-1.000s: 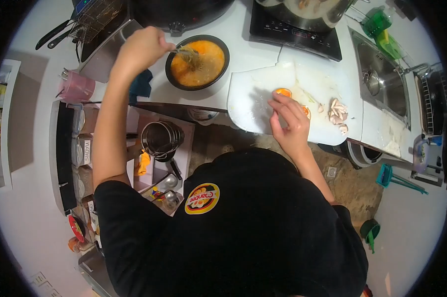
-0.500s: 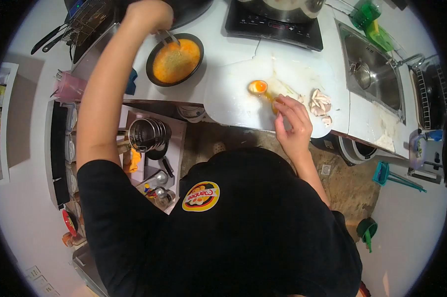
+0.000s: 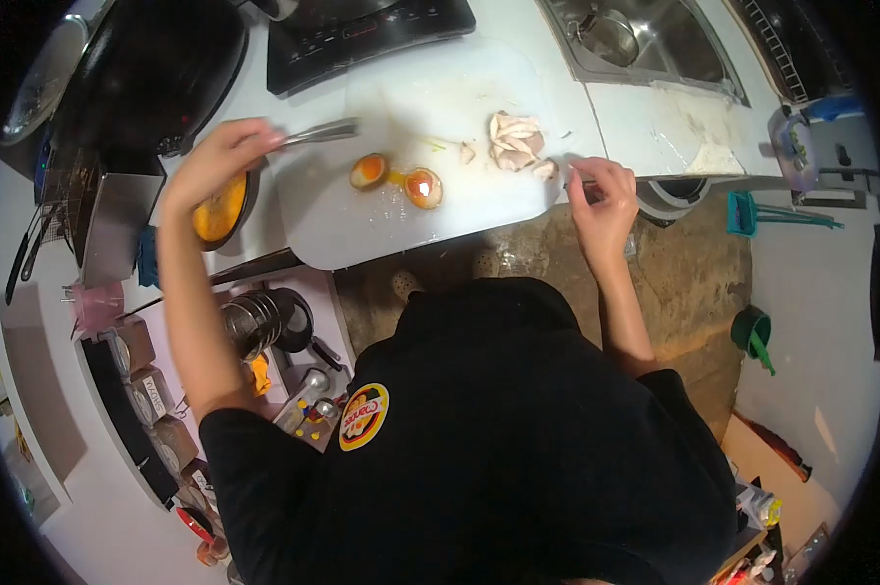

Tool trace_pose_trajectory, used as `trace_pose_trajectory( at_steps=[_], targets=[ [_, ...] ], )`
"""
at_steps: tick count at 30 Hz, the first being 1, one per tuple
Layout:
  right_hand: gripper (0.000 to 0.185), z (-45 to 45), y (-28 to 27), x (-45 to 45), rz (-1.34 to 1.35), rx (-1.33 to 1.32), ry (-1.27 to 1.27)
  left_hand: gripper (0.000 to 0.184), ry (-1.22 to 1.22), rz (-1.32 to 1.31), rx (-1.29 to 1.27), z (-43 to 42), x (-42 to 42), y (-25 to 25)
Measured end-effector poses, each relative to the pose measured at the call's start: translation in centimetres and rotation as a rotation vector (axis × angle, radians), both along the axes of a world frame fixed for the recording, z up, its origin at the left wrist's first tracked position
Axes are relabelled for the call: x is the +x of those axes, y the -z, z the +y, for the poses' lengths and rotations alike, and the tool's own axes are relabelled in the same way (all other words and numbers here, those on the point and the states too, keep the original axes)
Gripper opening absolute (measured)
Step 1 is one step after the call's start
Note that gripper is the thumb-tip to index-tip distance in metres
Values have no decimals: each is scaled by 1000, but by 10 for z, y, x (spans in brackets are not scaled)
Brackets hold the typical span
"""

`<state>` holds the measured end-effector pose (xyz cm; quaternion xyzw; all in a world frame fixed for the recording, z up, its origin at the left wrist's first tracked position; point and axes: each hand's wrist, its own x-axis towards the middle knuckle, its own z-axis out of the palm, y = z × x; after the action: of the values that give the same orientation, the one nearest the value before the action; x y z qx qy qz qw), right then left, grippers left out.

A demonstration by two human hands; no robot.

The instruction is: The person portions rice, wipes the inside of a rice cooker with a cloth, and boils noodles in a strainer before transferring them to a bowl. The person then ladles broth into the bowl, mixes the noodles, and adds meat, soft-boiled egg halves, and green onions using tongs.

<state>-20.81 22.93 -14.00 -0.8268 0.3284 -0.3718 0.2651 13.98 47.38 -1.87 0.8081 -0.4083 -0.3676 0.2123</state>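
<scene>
My left hand (image 3: 223, 156) is closed on metal tongs (image 3: 325, 132), whose tips point right over the white cutting board (image 3: 332, 229). Below the tongs lie two egg halves (image 3: 370, 173), cut side up with orange yolk, and a yolk smear runs between them. A dark bowl of orange soup (image 3: 217, 210) sits at the left, partly hidden behind my left forearm. Off the board's right edge, my right hand (image 3: 606, 200) hangs with loosely curled fingers, thumb apart, and nothing visible in it. Sliced pale meat (image 3: 515, 141) lies on the board to its left.
A black induction cooker (image 3: 371, 39) stands behind the board, with a large black wok (image 3: 167, 68) at the left. The steel sink (image 3: 645, 39) is at the far right. Under the counter, a shelf holds strainers (image 3: 254, 322) and a small black pan (image 3: 293, 320).
The view has turned right-to-left across the counter. My left hand has brought the tongs from the soup bowl to over the board. My right hand has moved away from the egg, past the meat.
</scene>
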Motion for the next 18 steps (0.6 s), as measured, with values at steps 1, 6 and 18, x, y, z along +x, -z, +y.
trace_pose_trajectory(
  at_steps=[1, 6, 18],
  targets=[
    [12, -5, 2, 0, -14, 6, 5, 23, 69, 3, -42, -21, -3, 23],
    [15, -19, -3, 18, 100, 148, -29, 22, 214, -45, -21, -114, -18, 78],
    [18, -28, 1, 39, 321, 230, -72, 25, 479, 110, 43, -207, -59, 98]
  ],
)
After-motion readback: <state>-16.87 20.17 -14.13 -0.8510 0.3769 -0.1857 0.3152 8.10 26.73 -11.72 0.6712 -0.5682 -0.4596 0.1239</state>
